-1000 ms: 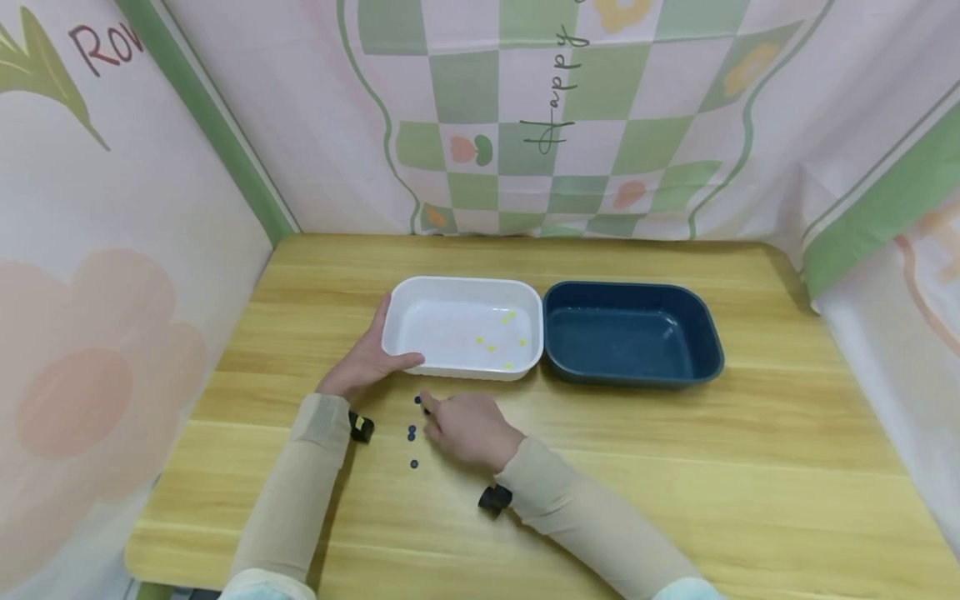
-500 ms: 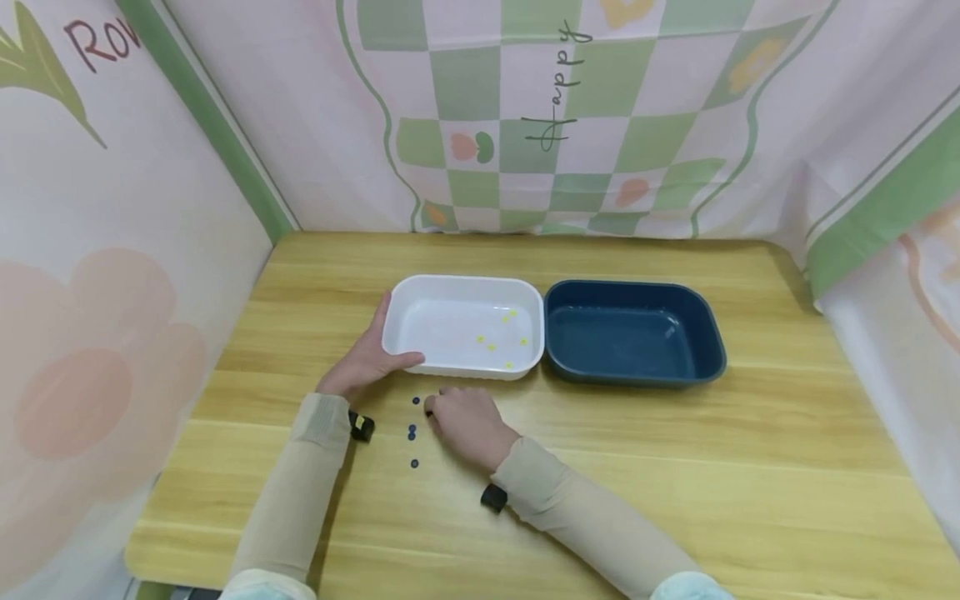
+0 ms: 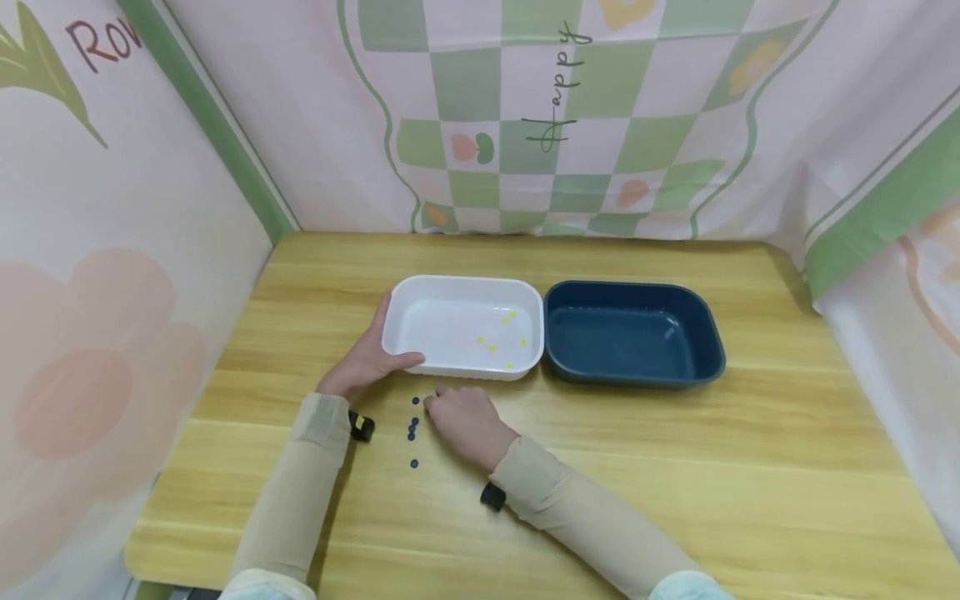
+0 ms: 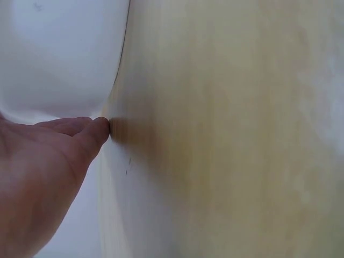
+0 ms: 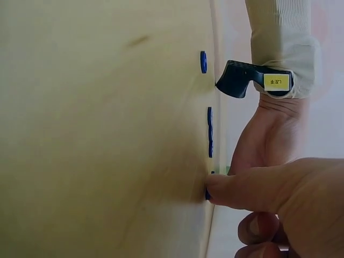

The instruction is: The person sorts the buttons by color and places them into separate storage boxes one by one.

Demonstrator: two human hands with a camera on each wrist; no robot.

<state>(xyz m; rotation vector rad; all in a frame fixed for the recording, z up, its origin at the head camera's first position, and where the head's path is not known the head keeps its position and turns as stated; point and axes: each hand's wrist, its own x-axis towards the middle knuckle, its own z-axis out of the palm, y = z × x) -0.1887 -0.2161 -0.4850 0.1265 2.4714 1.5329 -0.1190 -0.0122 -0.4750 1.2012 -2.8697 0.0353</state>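
My left hand (image 3: 363, 358) grips the left end of the white plastic tub (image 3: 465, 367), thumb over its near rim. In the left wrist view, its fingers (image 4: 97, 134) reach along the tub's base, close to the wood. Several tiny yellow pieces (image 3: 492, 347) lie inside the tub. In front of it, several small dark blue discs (image 3: 412, 428) form a loose row, some touching each other. My right hand (image 3: 468, 421) is just right of this row with its fingers curled. The right wrist view shows its thumb (image 5: 236, 188) against a blue disc (image 5: 208, 194); the index fingertip is hidden.
A dark blue tub (image 3: 630, 371) stands right beside the white one, the two rims meeting. Both are on a wooden table (image 3: 750, 483), backed by a patterned curtain (image 3: 517, 150). One blue disc (image 3: 414, 463) lies apart, nearer the front.
The right hand's index finger has drawn back from the discs and its fingers have curled in. One more blue disc now shows in the middle of the row. The left hand stays put.
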